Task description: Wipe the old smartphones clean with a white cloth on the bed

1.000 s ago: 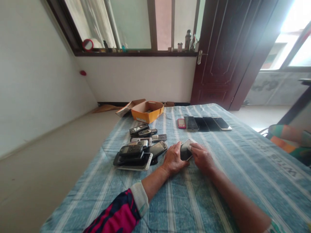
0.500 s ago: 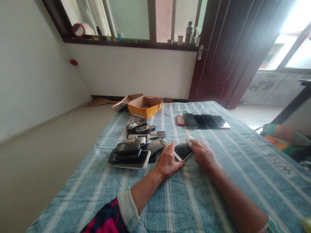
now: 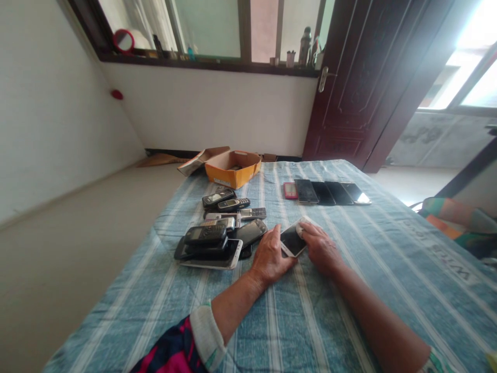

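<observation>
A white-framed phone (image 3: 292,241) with a dark screen lies slanted on the striped cloth. My left hand (image 3: 271,257) grips its near left edge between thumb and fingers. Pressed on the upper right of the screen, my right hand (image 3: 320,247) holds a small white wad (image 3: 299,229) under its fingertips. Left of my left hand is a pile of old phones, with a black keypad phone (image 3: 205,234) on top and a white-edged phone (image 3: 234,255) beneath. A grey phone (image 3: 252,231) lies close to my left fingers.
An open orange box (image 3: 233,178) stands at the table's back left, its lid tilted beside it. Several dark phones (image 3: 324,193) lie in a row at the back right, next to a small red-edged item (image 3: 290,190). A blue striped cloth (image 3: 330,331) covers the table.
My right hand has slid slightly left over the screen with the white wad. My left hand still holds the phone. The whole view has shifted a little.
</observation>
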A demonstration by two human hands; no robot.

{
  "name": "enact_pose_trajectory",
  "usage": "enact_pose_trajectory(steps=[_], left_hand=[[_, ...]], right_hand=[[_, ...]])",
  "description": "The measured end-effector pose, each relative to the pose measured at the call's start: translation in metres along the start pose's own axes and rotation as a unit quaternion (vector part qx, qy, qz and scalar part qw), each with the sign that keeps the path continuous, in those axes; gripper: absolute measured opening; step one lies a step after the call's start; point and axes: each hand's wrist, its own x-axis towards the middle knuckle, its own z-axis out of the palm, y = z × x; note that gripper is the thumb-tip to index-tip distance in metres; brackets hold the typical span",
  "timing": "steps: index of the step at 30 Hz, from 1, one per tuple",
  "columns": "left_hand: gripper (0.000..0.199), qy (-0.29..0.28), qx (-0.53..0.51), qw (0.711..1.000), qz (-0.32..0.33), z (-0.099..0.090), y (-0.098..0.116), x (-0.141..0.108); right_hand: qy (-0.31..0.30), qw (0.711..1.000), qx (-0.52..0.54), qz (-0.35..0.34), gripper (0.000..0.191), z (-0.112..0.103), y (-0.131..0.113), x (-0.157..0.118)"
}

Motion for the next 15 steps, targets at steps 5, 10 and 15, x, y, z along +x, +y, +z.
enact_pose_trajectory(steps=[5, 10, 15], left_hand=[[0.089, 0.021, 0.014, 0.999, -0.023, 0.001, 0.003, -0.004], [0.091, 0.035, 0.018, 0.999, -0.031, 0.002, 0.003, -0.005], [0.086, 0.035, 0.031, 0.999, -0.024, 0.002, 0.001, -0.004]], right_hand=[[0.028, 0.999, 0.007, 0.019, 0.041, 0.0, 0.01, -0.001], [-0.03, 0.994, 0.072, -0.075, 0.035, 0.002, -0.014, 0.002], [-0.063, 0.984, 0.096, -0.134, 0.031, 0.002, -0.033, 0.009]])
